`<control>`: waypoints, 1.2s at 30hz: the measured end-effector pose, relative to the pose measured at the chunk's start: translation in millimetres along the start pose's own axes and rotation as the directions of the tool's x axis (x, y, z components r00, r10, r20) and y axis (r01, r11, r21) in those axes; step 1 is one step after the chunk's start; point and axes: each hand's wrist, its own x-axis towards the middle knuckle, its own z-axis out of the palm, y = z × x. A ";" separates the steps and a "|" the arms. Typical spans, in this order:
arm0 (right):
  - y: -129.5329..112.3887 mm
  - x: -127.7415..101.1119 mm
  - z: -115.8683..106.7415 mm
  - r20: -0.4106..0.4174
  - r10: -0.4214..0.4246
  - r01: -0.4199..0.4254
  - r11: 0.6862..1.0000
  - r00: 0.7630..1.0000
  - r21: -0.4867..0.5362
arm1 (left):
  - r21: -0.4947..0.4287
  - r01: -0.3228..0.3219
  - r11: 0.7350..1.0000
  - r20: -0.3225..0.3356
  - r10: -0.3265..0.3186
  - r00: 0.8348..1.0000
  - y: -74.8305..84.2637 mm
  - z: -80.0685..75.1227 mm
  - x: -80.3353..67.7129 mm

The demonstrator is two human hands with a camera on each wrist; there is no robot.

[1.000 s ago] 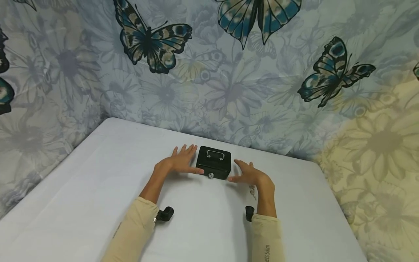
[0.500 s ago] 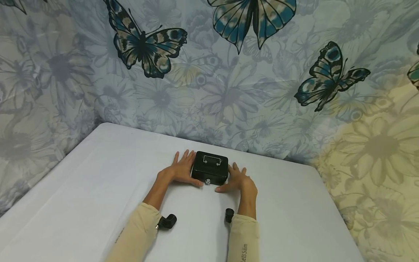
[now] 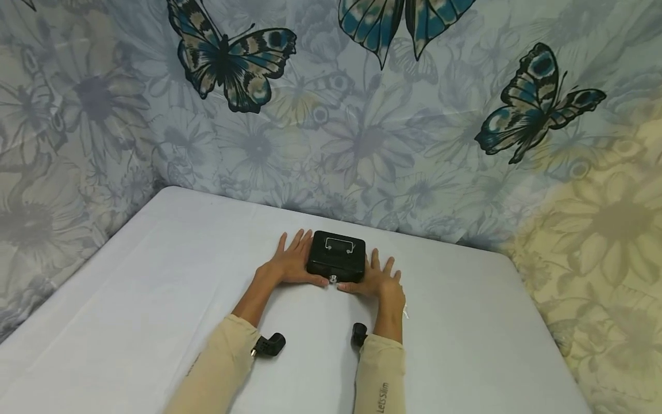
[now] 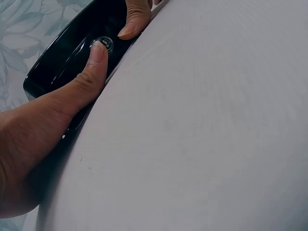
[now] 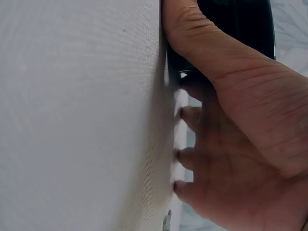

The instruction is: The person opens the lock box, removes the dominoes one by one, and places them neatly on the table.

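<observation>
A small black cash box (image 3: 336, 256) with a silver handle on its lid stands shut near the back of the white table (image 3: 155, 276). A round lock (image 3: 333, 279) sits in its front face. My left hand (image 3: 296, 263) lies flat against the box's left side, fingers straight. The left thumb (image 4: 91, 67) presses the front face beside the lock (image 4: 105, 44). My right hand (image 3: 371, 276) lies flat against the right side. Its thumb (image 5: 192, 38) rests on the front of the box (image 5: 236, 19), and its fingers (image 5: 192, 159) are spread on the cloth.
A small pale object (image 3: 405, 312) lies on the table just right of my right wrist; what it is I cannot tell. Butterfly-printed cloth (image 3: 362, 115) hangs close behind the box and along the left. The table's right edge (image 3: 543, 322) drops off.
My right hand slid left until it touched the box's right side, with its thumb on the front. My left hand stayed against the left side and its thumb moved nearer the lock.
</observation>
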 end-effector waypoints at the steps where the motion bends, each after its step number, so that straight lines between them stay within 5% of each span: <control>1: -0.1 0.7 -0.3 0.000 0.000 0.000 1.000 1.000 0.001 | 0.002 0.005 1.000 0.007 -0.005 1.000 -0.4 0.4 1.0; 19: -4.6 -4.5 -12.0 0.049 -0.035 0.035 0.999 0.998 0.000 | -0.059 0.008 0.998 0.024 -0.007 1.000 -2.5 -6.4 -1.4; 27: 1.2 -13.0 -21.7 0.138 -0.048 0.022 0.982 0.989 0.185 | -0.138 0.022 0.990 0.018 -0.019 1.000 -6.2 -1.3 5.1; 36: 4.4 -16.7 -25.8 0.142 -0.058 0.028 0.979 0.988 0.202 | -0.180 -0.020 0.984 -0.002 0.020 1.000 -1.7 -6.7 -2.5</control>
